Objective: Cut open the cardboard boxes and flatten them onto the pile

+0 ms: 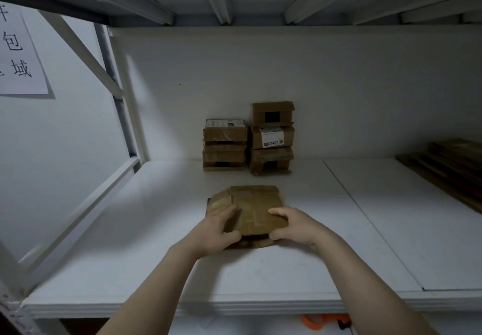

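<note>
I face a white metal shelf under dim light, its ribbed upper deck overhead. A plain white wall closes the back; a paper sign hangs beyond the shelf's left edge.

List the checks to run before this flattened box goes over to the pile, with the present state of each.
1. Both hands on the cardboard: ok, left hand and right hand grip the flattened box.
2. Box fully flat: cannot tell, a flap shows underneath.
3. Pile reachable on the shelf: ok, at right.
4. Path to it clear: ok.
5. Uncut boxes remain: ok, five stacked at the back.
</note>
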